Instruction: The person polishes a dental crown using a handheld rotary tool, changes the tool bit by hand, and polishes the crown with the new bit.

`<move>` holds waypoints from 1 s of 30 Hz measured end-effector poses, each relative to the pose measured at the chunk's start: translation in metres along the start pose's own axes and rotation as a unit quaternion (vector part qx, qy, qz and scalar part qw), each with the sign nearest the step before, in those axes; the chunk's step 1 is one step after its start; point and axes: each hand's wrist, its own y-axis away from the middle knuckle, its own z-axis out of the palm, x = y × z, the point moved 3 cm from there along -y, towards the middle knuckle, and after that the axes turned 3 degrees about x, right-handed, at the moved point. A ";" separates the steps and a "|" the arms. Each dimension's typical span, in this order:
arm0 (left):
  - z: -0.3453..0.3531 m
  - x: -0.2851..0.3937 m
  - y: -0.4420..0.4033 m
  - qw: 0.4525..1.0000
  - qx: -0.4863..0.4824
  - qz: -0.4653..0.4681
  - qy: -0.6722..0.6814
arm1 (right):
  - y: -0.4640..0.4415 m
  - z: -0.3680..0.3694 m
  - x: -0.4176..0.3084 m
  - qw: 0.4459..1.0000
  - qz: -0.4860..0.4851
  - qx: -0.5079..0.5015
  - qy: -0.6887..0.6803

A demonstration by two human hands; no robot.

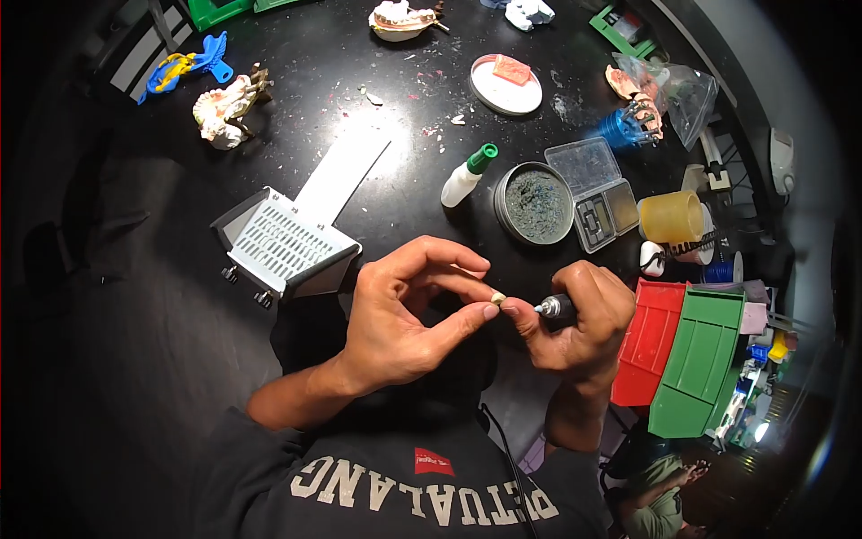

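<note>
Between the thumb and a finger of my left hand (409,310) is a small pale piece (498,298), about the size of a tooth. My right hand (584,314) is wrapped round a dark rotary handpiece (557,310), whose tip points left toward the piece. The right thumb tip is close beside the piece; whether it touches cannot be made out. Above the hands stand a white bottle with a green cap (469,175) and a round tin of dark grey material (537,205). A slotted metal rest (287,242) is left of my left hand.
A small scale (603,216), a yellow cup (669,217) and a blue bur holder (620,128) stand at the right. Red (650,341) and green trays (699,359) lie below them. Dental models (229,112) sit at the back left. Another person (664,499) is at lower right.
</note>
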 end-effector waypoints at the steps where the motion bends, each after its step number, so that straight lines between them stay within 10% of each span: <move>1: 0.000 -0.002 0.001 1.000 0.002 0.001 0.010 | 0.001 0.000 0.000 1.000 0.001 -0.003 0.002; 30: 0.008 -0.014 0.012 0.945 0.089 0.274 -0.153 | 0.003 0.010 -0.002 0.995 -0.022 -0.067 0.071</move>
